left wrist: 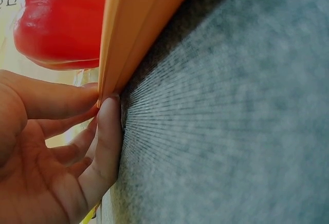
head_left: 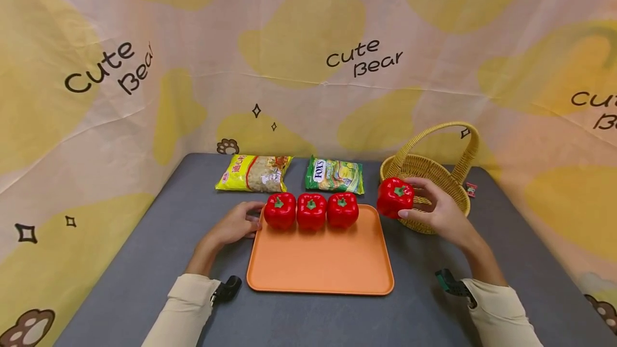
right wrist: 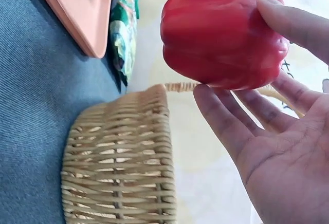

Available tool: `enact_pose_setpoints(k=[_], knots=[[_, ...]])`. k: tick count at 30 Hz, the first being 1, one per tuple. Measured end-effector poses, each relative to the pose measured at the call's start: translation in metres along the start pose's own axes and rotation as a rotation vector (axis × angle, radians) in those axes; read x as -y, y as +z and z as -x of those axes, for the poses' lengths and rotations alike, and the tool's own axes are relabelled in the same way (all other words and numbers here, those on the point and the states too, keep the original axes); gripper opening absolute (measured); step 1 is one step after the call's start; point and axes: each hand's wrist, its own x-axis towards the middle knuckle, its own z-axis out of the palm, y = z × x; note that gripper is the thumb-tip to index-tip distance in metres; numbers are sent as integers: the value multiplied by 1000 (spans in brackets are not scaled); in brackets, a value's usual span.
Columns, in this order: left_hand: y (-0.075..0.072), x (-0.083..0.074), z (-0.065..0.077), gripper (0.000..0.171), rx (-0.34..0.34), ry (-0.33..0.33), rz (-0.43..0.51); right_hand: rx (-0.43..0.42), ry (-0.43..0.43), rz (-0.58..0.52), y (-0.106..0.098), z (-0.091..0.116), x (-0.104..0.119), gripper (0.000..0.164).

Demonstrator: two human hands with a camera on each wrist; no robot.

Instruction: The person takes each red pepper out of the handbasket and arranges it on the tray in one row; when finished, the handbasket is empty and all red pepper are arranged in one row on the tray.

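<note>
My right hand (head_left: 441,213) holds a shiny red bell pepper (head_left: 395,197) with a green stem, beside the near left rim of the wicker basket (head_left: 424,167). In the right wrist view, the thumb and fingers grip the pepper (right wrist: 218,34) off the table. At the left, my left hand (head_left: 236,224) pinches the rim of an orange tray (head_left: 320,266); the left wrist view shows the tray's edge (left wrist: 115,44) between thumb and fingers. Three more red bell peppers (head_left: 311,212) stand in a row along the tray's far side.
Behind the tray lie a yellow bag of pasta (head_left: 255,173) and a green FOX'S candy bag (head_left: 335,175). A small red packet (head_left: 471,190) lies right of the basket. The grey table (head_left: 193,197) meets a patterned cloth backdrop (head_left: 299,79).
</note>
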Motion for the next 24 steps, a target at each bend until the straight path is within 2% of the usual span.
enact_pose_setpoints(k=[6, 16, 24], knots=[[0, 0, -1, 58, 11, 8, 2, -13, -16, 66, 9, -3, -7, 68], [-2, 1, 0, 57, -4, -10, 2, 34, 20, 111, 25, -9, -12, 74], [-1, 2, -1, 57, -8, -12, -2, 38, 23, 267, 32, -9, -15, 72]])
